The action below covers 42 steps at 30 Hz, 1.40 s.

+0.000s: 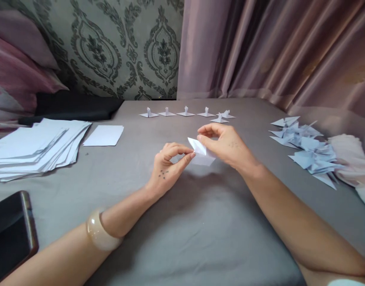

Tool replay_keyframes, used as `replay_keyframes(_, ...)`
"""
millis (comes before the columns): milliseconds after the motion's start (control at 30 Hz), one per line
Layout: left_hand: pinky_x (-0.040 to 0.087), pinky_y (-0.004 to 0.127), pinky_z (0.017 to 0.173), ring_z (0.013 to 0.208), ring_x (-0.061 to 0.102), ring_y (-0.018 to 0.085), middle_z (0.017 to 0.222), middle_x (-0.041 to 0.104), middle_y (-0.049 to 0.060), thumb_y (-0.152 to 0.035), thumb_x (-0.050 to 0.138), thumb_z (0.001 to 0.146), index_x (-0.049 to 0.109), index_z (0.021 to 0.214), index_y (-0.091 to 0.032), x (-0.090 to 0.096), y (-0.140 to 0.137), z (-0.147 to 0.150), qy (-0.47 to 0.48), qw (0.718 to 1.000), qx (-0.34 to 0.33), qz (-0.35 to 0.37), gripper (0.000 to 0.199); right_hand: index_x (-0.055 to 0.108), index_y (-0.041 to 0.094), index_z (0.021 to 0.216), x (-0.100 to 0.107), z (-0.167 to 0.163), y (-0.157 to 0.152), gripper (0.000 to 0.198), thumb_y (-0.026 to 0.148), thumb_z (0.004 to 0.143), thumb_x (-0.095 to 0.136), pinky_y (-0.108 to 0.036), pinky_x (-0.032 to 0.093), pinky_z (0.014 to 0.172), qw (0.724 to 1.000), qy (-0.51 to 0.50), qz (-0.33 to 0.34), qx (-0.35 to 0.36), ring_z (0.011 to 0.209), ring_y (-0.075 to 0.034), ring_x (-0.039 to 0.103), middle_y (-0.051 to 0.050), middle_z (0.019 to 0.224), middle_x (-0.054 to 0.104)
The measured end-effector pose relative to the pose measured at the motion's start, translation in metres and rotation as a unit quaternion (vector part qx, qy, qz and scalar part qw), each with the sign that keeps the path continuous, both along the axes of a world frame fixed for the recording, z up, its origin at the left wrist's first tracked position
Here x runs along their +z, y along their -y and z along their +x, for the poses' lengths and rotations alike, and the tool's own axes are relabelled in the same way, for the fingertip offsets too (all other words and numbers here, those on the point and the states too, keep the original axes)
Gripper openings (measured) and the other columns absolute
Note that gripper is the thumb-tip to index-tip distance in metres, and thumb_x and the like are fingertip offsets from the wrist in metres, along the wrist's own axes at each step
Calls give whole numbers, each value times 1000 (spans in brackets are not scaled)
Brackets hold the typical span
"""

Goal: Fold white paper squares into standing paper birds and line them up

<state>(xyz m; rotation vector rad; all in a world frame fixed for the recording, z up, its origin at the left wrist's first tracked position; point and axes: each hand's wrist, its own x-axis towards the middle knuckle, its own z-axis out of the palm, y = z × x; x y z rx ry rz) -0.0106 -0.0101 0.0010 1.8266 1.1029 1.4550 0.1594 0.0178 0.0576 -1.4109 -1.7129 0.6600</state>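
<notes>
Both hands meet over the grey cloth-covered surface [182, 222]: the left hand [167, 167] pinches one corner of the small white folded paper piece [202, 153], the right hand [225, 145] clamps its other side, the far edge apparently hidden behind the fingers. Stacked white sheets [36, 145] lie left.

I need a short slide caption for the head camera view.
Both hands, left hand and right hand, pinch a folded white paper over a grey cloth.
</notes>
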Motion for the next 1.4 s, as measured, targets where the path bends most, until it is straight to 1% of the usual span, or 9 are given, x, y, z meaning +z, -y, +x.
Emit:
replay_keyframes(67,45,30,81,81,59,16,82,70,0,-30,69,82,70,78,-23,1,-1,-1,13,999,13,-37,8,69,23,86,0,-2,5,9,23,80,63,-35,45,77,990,72,118,1,86,-19,62,-3,99,70)
replay_keyframes(100,45,30,81,80,58,16,81,70,-1,-31,69,82,70,78,-23,2,-1,-2,19,998,21,-58,9,70,24,84,1,-3,8,8,22,82,62,-37,43,82,982,103,156,14,89,-19,61,-2,98,70)
replay_keyframes(200,45,29,78,77,57,15,80,70,0,-32,69,81,71,79,-22,4,-2,-4,50,993,41,-99,11,70,25,82,0,-8,17,7,22,84,64,-38,38,89,961,180,195,72,87,-19,59,0,90,70)
replay_keyframes(300,45,28,77,76,56,15,81,71,0,-33,71,80,73,79,-21,5,-3,-4,81,990,47,-106,12,71,24,87,-3,-12,21,7,23,86,64,-38,36,90,946,230,210,86,86,-18,58,0,90,70)
replay_keyframes(400,46,27,77,76,56,14,82,71,1,-32,72,79,73,79,-21,4,-3,-3,93,989,50,-105,11,71,23,88,-6,-14,21,7,22,86,64,-37,35,90,941,247,217,77,85,-18,59,-1,90,70)
replay_keyframes(733,44,29,81,79,54,14,80,66,-1,-27,67,83,67,77,-21,4,-4,-5,69,995,40,-63,8,70,21,84,-6,-18,25,13,17,88,58,-36,35,87,934,251,244,76,81,-17,59,0,86,70)
replay_keyframes(1100,43,31,82,83,56,16,86,67,1,-24,62,88,67,86,-24,0,-3,-6,58,998,8,2,5,66,20,79,-6,-21,25,11,14,84,58,-35,36,86,929,241,275,50,78,-17,57,0,80,68)
replay_keyframes(1233,43,31,83,85,57,16,87,68,1,-25,64,87,67,86,-24,-3,-2,-5,47,999,16,18,3,62,20,74,-5,-20,24,11,14,82,58,-36,36,88,925,239,293,50,76,-17,58,0,75,66)
replay_keyframes(1400,42,34,85,84,57,17,86,67,2,-28,64,87,64,87,-24,1,1,-3,23,998,47,25,4,59,21,72,-3,-19,22,11,15,81,56,-36,36,86,934,225,272,57,75,-16,57,0,74,65)
